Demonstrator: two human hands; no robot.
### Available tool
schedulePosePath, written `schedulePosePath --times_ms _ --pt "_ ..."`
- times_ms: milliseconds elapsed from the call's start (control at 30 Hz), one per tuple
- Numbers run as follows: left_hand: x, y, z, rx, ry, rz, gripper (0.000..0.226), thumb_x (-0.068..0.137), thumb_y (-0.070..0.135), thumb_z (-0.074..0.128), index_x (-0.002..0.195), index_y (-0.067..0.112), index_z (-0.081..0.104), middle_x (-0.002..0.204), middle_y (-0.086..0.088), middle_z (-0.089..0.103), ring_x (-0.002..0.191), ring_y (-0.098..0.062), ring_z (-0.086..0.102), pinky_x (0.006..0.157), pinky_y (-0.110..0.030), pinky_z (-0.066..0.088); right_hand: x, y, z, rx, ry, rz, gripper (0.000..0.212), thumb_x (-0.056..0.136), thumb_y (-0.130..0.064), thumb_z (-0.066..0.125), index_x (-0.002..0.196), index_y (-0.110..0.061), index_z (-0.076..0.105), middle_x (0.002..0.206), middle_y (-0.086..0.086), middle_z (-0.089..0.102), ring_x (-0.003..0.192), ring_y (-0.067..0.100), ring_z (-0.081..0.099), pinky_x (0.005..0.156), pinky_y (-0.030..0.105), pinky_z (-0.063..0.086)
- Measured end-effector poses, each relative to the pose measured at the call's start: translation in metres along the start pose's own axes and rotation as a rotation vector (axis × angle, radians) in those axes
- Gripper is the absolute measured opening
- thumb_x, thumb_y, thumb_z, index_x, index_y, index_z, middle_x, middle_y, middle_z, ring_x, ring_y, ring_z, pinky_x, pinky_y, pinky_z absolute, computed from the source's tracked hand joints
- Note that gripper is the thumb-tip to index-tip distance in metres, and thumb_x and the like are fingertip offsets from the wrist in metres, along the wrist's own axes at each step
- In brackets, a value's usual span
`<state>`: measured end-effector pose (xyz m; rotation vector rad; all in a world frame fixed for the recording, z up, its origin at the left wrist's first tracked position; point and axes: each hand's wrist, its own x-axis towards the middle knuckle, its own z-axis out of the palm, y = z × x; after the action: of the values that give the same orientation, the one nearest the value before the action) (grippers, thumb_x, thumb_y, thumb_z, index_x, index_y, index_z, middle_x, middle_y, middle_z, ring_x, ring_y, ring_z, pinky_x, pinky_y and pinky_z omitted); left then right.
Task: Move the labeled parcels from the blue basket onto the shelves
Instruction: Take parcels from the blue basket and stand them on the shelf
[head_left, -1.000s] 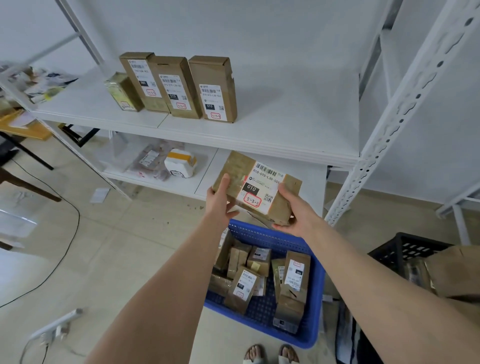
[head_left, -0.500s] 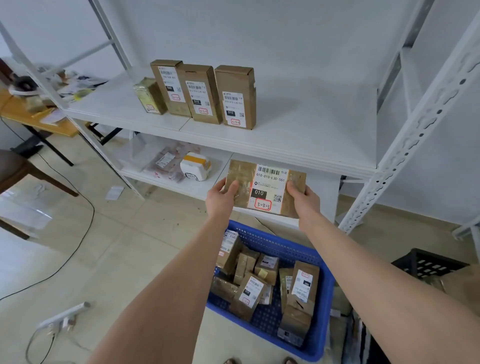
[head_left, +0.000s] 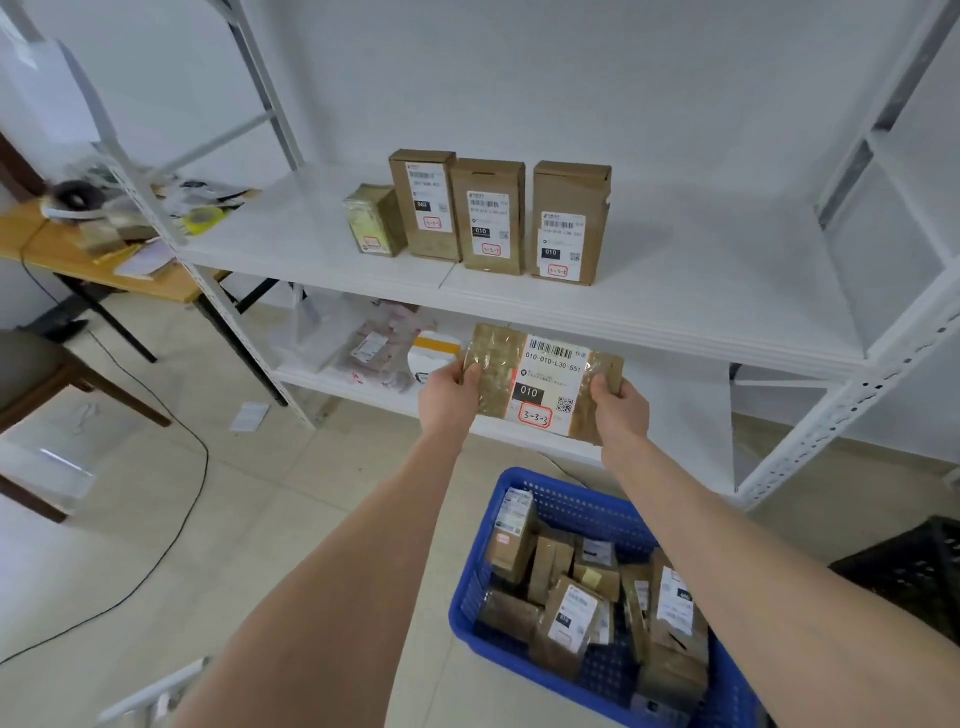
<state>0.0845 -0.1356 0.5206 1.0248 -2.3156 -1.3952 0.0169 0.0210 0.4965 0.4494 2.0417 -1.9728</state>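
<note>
Parcel (head_left: 545, 384): a flat brown package with a white label (head_left: 551, 382) that reads 010 and, in a red box, 3-3-3. It is in the air, above and beyond the basket (head_left: 571, 501), just below the front edge of the upper shelf (head_left: 701, 291) and in front of the lower shelf (head_left: 670, 410). It touches neither shelf.

Left hand (head_left: 447, 397) grips the left end of the parcel, thumb on the front face. Right hand (head_left: 621, 405) grips the right end in the same way. Both hands grasp the parcel; neither is free.

Change over the last second: the parcel was tilted and closer to the basket. It is now nearly level, label toward the camera, and stands higher and nearer the shelf edge. Judgement: the label check is complete or nearly so, and the placing step is next. The parcel is lifted out but not yet set down.

Four boxes (head_left: 488, 218) stand upright in a row on the upper shelf, labels forward. Their red marks are too small to read with certainty. Free shelf surface lies to the right of the row. Judgement: this is a likely position for the parcel.

More parcels (head_left: 571, 608) lie in the basket, so most of the task is left. A black crate (head_left: 914, 566) stands on the floor to the right of the basket.
</note>
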Motion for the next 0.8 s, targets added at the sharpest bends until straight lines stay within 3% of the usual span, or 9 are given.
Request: schedulePosePath --times_ms 100,233,367,500,600,700,800 --pt "0.018 -0.014 -0.041 0.031 0.013 0.024 0.031 0.098 0.025 0.043 0.104 0.005 0.066 0.092 -0.022 0.066 0.091 -0.040 0.059 0.069 -0.038 0.046 -0.018 0.003 0.043 0.015 0.009 -0.011 0.009 0.100 -0.024 0.048 0.100 -0.022 0.057 0.099 0.000 0.063 0.089 0.017 0.059 0.080 0.031 0.048" --pt "0.040 -0.027 -0.084 0.066 0.021 0.037 0.034 0.100 0.023 0.040 0.113 0.000 0.061 0.105 -0.023 0.064 0.101 -0.038 0.059 0.080 -0.042 0.048 -0.034 0.004 0.092 0.001 0.035 -0.022 0.011 0.100 -0.025 0.047 0.098 -0.022 0.057 0.100 0.000 0.063 0.093 0.020 0.060 0.090 0.037 0.050" --pt "0.066 -0.037 -0.111 0.069 0.028 0.036 0.037 0.100 0.023 0.036 0.115 -0.003 0.058 0.107 -0.022 0.064 0.101 -0.036 0.058 0.083 -0.041 0.047 -0.037 -0.002 0.132 -0.028 0.051 -0.043 0.012 0.099 -0.027 0.047 0.097 -0.023 0.058 0.102 0.001 0.064 0.094 0.020 0.059 0.091 0.038 0.050" --pt "0.101 -0.044 -0.134 0.078 0.014 0.042 0.035 0.100 0.020 0.035 0.090 0.001 0.062 0.084 -0.020 0.062 0.087 -0.039 0.056 0.071 -0.040 0.046 -0.030 -0.009 0.172 -0.027 0.051 -0.059 0.012 0.099 -0.027 0.047 0.097 -0.025 0.058 0.100 0.000 0.064 0.092 0.019 0.059 0.086 0.035 0.049" --pt "0.136 -0.049 -0.153 0.084 -0.002 0.014 0.035 0.100 0.019 0.034 0.073 0.010 0.055 0.071 -0.010 0.056 0.074 -0.030 0.050 0.062 -0.034 0.039 -0.018 -0.014 0.208 0.001 0.033 -0.063 0.013 0.100 -0.027 0.047 0.100 -0.024 0.059 0.098 -0.001 0.063 0.089 0.017 0.059 0.078 0.030 0.046" --pt "0.182 -0.056 -0.171 0.065 -0.013 0.002 0.033 0.099 0.021 0.035 0.093 0.006 0.064 0.090 -0.017 0.065 0.086 -0.033 0.059 0.076 -0.039 0.049 -0.003 -0.023 0.251 0.013 0.021 -0.075 0.018 0.100 -0.026 0.047 0.108 -0.020 0.062 0.100 -0.001 0.063 0.087 0.016 0.057 0.076 0.029 0.043" --pt "0.230 -0.058 -0.191 0.089 -0.017 0.004 0.032 0.099 0.019 0.035 0.090 0.007 0.063 0.077 -0.009 0.060 0.075 -0.027 0.053 0.068 -0.034 0.044 0.017 -0.035 0.296 0.002 0.017 -0.074 0.024 0.099 -0.027 0.049 0.115 -0.017 0.063 0.107 0.002 0.064 0.093 0.019 0.058 0.082 0.032 0.047"
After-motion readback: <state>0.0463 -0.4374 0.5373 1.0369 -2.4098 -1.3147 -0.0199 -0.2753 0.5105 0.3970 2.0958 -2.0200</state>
